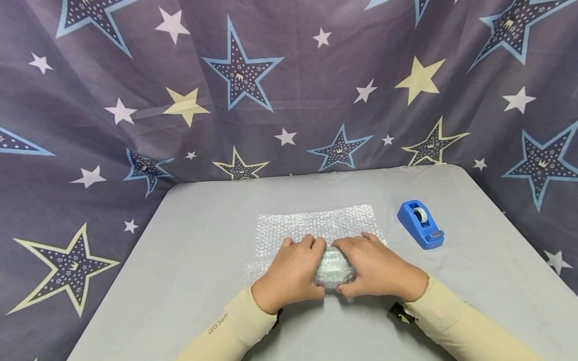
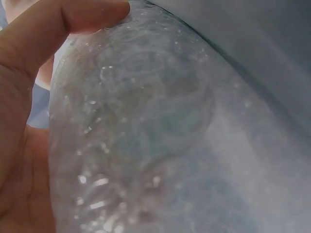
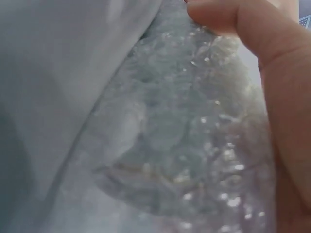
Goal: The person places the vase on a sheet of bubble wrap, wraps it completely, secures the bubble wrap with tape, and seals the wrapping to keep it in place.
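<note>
Your left hand (image 1: 294,271) and right hand (image 1: 376,265) grip the wrapped bundle (image 1: 334,269), contents unclear, apparently mid-rolling; the next turn calls for even pressure toward twelve o'clock, along the bubble wrap (image 1: 311,225).

Fingers (image 2: 95,13) pressed to clear bubble wrap (image 2: 97,165), blurred greenish shape (image 2: 170,119) beneath it, grey surface (image 2: 267,43) at upper right

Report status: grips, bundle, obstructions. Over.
Left grip, right grip: holding wrapped bundle. Loose bubble wrap flat beyond it. Blue tape dispenser off right; nothing seen blocking.

I'm seeing clear, dimply bubble wrap (image 1: 316,225), bright blue tape dispenser (image 1: 419,225) beside it, purply-grey star-print curtain (image 1: 295,75) behind it.
</note>
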Motion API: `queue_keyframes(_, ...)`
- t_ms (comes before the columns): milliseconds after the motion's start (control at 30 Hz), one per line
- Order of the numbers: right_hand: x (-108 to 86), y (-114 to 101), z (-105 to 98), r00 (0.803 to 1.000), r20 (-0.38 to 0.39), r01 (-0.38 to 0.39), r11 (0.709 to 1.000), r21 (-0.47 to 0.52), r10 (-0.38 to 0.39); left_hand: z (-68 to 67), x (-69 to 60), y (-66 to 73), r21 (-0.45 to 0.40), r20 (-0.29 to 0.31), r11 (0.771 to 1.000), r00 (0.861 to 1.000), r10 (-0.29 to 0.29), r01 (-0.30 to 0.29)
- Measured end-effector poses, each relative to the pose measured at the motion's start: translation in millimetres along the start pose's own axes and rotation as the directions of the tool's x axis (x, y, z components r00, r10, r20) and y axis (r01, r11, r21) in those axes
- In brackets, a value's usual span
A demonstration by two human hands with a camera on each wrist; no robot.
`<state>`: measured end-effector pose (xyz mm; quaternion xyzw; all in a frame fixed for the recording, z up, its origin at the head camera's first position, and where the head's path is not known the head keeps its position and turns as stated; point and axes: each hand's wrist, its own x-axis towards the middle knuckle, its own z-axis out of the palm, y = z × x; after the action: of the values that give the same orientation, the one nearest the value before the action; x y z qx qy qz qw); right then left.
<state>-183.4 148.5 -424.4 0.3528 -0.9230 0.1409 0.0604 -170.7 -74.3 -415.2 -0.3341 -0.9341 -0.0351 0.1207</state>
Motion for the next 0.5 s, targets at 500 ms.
queue_keyframes(500, -1.7, -9.8, -5.3, 0.993, -0.088, 0.058, 0.981, -0.185, -0.075, -1.3, 0.8, -1.7, -0.019, 0.012, 1.000, 1.000, -0.009, 0.009)
